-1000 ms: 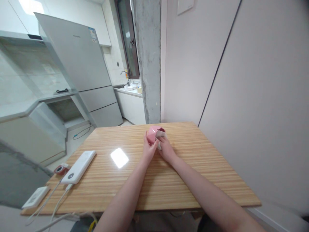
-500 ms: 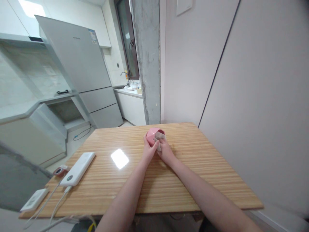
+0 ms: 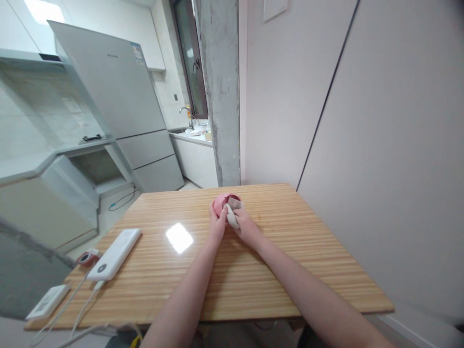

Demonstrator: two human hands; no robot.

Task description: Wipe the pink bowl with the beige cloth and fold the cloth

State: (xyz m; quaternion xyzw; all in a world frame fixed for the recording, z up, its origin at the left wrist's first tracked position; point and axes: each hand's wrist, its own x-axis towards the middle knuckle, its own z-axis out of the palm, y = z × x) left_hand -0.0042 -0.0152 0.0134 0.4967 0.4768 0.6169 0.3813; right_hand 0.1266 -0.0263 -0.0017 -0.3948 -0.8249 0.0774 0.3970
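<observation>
A small pink cup (image 3: 220,202) is tilted on its side above the wooden table (image 3: 297,261), its mouth turned to the right. My left hand (image 3: 216,226) grips the cup from the left and below. My right hand (image 3: 245,228) presses a pale grey cloth (image 3: 232,215) against the cup's rim and into its mouth. Both hands touch around the cup near the table's far middle.
On the table's left part lie a white power bank (image 3: 114,247) with cables, a small red-and-white device (image 3: 87,257) and a white flat box (image 3: 48,301). A wall runs along the right. A fridge (image 3: 112,96) and a concrete pillar (image 3: 222,92) stand beyond the table.
The cup and both hands have shifted slightly to the left. The cloth has slid lower over the cup's rim.
</observation>
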